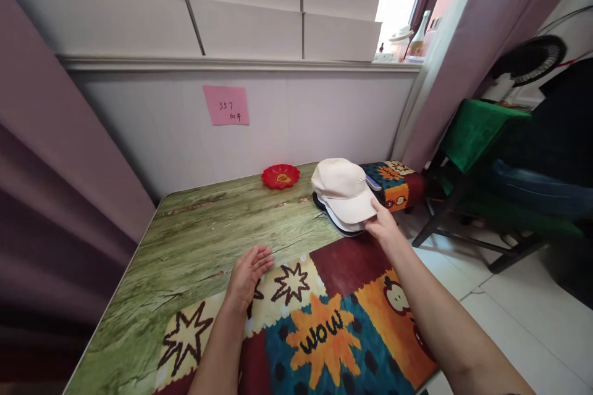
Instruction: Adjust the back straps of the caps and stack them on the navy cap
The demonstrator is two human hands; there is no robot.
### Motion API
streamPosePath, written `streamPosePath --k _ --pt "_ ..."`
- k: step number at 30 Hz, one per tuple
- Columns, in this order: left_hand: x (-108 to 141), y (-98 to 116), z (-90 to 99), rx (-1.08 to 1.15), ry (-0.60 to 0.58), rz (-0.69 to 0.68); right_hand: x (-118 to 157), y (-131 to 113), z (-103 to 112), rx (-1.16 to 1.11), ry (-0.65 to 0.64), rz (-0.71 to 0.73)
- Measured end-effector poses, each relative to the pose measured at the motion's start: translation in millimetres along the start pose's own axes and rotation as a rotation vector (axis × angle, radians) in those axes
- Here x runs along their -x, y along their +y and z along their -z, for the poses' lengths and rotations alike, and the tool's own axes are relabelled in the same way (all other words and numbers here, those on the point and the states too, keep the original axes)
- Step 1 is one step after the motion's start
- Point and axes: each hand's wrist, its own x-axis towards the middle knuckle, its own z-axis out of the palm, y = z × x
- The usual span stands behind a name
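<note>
A cream baseball cap (pixel 340 182) tops a small stack of caps on the right side of the table. Under its brim shows a white cap (pixel 345 222), with darker edges below that. My right hand (pixel 382 221) reaches out to the stack and pinches the cream cap's brim, thumb on top; the fingers underneath are partly hidden. Well to the left, my left hand (pixel 252 271) hovers over or rests near the patterned cloth (pixel 324 333), fingers stretched out and nothing in them.
A red scalloped dish (pixel 280 176) stands at the table's back edge. Behind the caps lies a blue-edged flat item (pixel 373 183). A pink note (pixel 226 105) is stuck to the wall. On the right, a person in dark clothes (pixel 563 129) sits by a green-draped chair (pixel 482 126).
</note>
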Motion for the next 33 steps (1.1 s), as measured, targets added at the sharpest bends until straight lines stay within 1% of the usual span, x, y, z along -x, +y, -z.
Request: streamPosePath --k 2,5,7,10,14,18,22,27,30,33 --pt "-1 -1 1.4 0.004 -0.003 -0.007 -3 0 6 -0.011 -0.012 -0.003" --pt "-3 -3 3.2 -0.011 0.0 -0.03 -8 -2 7 -0.028 -0.012 0.015" --pt "-4 -5 3.9 -0.049 0.003 -0.059 -11 0 8 -0.019 0.018 0.026" --pt "-6 -12 2.7 -0.118 0.01 -0.115 -14 8 16 0.036 0.11 0.038" --pt "-4 -24 -1.4 -0.222 0.023 -0.246 -13 21 31 0.138 0.222 0.097" --pt "0 -32 -3.5 -0.336 0.004 -0.369 -10 22 39 0.254 0.244 0.125" --pt "-2 -35 -2.8 -0.415 0.014 -0.438 -9 13 42 0.427 0.229 0.099" --pt "-7 -41 -0.4 -0.486 0.029 -0.485 -6 1 44 0.734 0.205 0.09" --pt "-9 -44 1.5 -0.509 0.038 -0.505 -2 -10 44 0.943 0.177 0.129" --pt "-10 -45 3.2 -0.52 0.044 -0.522 2 -26 41 1.123 0.162 0.21"
